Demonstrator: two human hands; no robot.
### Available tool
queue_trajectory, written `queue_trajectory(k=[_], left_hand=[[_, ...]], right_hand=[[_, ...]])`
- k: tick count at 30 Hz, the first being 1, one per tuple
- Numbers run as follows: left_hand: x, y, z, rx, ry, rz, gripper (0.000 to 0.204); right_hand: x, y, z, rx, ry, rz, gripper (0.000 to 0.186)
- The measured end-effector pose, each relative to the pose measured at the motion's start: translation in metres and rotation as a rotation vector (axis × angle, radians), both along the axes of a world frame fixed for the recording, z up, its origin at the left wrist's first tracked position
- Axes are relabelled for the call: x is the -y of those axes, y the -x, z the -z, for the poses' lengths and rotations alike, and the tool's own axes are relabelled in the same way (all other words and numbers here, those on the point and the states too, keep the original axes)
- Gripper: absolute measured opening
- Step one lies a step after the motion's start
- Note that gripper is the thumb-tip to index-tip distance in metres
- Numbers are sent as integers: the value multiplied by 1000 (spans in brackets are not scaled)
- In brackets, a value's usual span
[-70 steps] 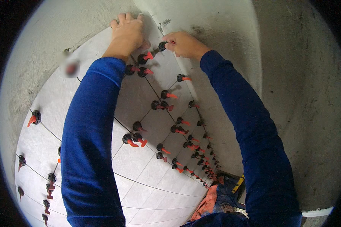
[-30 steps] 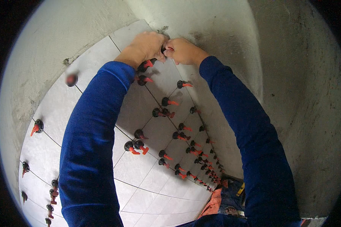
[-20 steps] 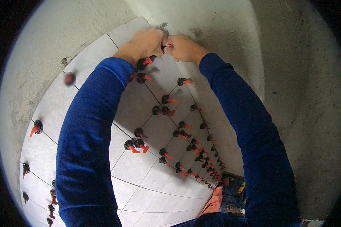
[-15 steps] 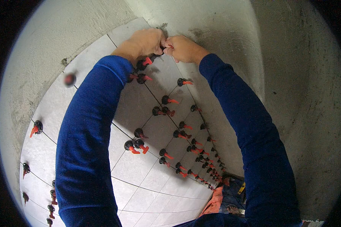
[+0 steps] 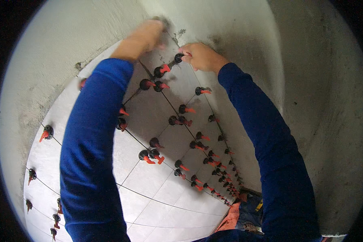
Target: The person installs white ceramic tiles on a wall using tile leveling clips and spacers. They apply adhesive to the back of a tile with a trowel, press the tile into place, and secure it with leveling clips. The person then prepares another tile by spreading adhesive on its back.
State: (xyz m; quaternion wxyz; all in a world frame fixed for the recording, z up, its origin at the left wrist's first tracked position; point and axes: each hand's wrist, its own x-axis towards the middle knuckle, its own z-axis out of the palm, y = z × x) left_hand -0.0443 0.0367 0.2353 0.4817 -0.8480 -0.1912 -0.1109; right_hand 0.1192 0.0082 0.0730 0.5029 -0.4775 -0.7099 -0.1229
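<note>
Large light-grey tiles (image 5: 139, 177) with dark joints cover the surface below me, set with black-and-red tile levelling clips (image 5: 156, 154). My right hand (image 5: 201, 56) is at the far right edge of the tiling, its fingers closed on one levelling clip (image 5: 179, 58) whose black round base shows beside the fingertips. My left hand (image 5: 143, 38) is near the far corner, beside a joint. Motion smears its fingers, so whether it holds anything cannot be made out. Several other clips (image 5: 162, 71) stand in the joint just below the two hands.
Rough grey plaster walls (image 5: 322, 101) rise on the right and at the far left, meeting the tile edges. Rows of clips (image 5: 218, 171) run along the joints toward the lower right. Orange fabric (image 5: 228, 220) and a yellow object (image 5: 259, 205) lie at the bottom.
My hands were together at the far corner; now they are apart. The left has moved up and left, while the right stays at the edge on the clip. The view has shifted slightly.
</note>
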Motion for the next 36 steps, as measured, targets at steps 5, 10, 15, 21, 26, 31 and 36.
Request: queue_trajectory(k=[5, 10, 15, 21, 26, 31, 36], left_hand=[[38, 35, -16, 166, -64, -526, 96], [42, 48, -2, 254, -58, -467, 100], [39, 45, 0, 275, -29, -488, 96], [39, 43, 6, 304, -68, -475, 89], [40, 40, 5, 304, -37, -506, 87], [43, 41, 5, 318, -29, -503, 86], [45, 42, 8, 330, -55, -505, 85]], right_hand=[[-6, 0, 3, -64, 0, -24, 23], [-12, -3, 5, 16, -162, 43, 28], [-2, 3, 5, 11, -91, 195, 36], [6, 13, 7, 12, -159, 298, 40], [5, 10, 3, -24, -193, 269, 35], [21, 31, 2, 22, -556, 422, 30], [42, 74, 6, 48, -398, 186, 27]])
